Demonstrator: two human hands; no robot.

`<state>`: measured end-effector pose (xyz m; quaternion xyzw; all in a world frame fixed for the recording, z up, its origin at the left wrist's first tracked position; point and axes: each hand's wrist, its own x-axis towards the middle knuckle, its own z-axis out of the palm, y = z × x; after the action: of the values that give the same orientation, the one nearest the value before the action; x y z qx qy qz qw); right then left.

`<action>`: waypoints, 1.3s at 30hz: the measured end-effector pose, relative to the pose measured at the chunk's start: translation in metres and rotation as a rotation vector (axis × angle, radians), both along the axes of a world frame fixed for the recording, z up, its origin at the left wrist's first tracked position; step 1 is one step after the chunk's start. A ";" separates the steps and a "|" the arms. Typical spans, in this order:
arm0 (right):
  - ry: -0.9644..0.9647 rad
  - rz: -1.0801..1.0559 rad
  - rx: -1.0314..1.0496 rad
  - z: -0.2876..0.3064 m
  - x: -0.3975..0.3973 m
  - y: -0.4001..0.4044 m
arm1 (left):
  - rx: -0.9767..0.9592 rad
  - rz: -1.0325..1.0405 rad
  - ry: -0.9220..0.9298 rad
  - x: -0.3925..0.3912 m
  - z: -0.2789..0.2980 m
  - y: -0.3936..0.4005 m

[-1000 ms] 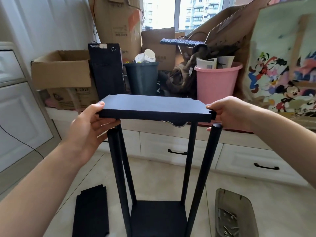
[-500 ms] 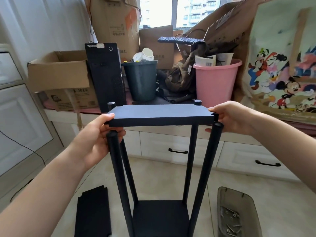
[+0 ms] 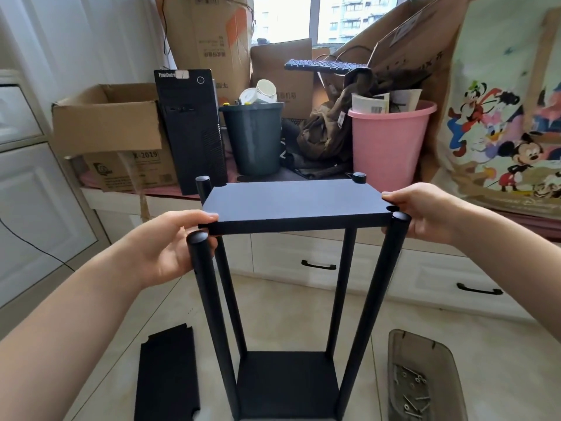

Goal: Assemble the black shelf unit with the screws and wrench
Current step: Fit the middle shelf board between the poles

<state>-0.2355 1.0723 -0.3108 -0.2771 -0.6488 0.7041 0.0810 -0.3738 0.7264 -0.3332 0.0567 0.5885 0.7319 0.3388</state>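
Observation:
A black shelf board (image 3: 291, 205) sits level between the tops of four upright black poles. My left hand (image 3: 170, 244) grips its near left corner, thumb on top, just behind the front left pole (image 3: 209, 308). My right hand (image 3: 422, 212) holds the right edge beside the front right pole (image 3: 376, 299). The two rear pole tops poke up a little past the board. A lower black shelf (image 3: 288, 384) joins the poles near the floor. A grey tray (image 3: 425, 381) at the lower right holds several screws (image 3: 413, 387). No wrench is visible.
A spare black shelf board (image 3: 167, 378) lies on the tiled floor at the lower left. Behind the unit a white cabinet with drawers (image 3: 303, 262) carries cardboard boxes, a black computer tower (image 3: 191, 129), a dark bin (image 3: 252, 138) and a pink bucket (image 3: 388, 141).
Both hands have lowered the board down between the poles; the pole tops now stand level with or above it. The view has tilted downward.

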 end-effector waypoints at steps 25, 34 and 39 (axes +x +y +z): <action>0.023 -0.021 0.035 -0.009 0.000 0.007 | 0.021 -0.104 0.628 -0.006 -0.030 -0.022; 0.103 0.027 -0.120 -0.028 0.003 0.009 | 0.017 -0.103 0.518 0.001 -0.046 -0.017; 0.125 0.048 -0.248 -0.033 0.003 0.008 | 0.061 0.006 0.558 0.008 -0.056 -0.010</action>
<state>-0.2323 1.0799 -0.3440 -0.2250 -0.5568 0.7966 0.0692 -0.3659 0.7166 -0.3892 0.2644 0.6368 0.7065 0.1597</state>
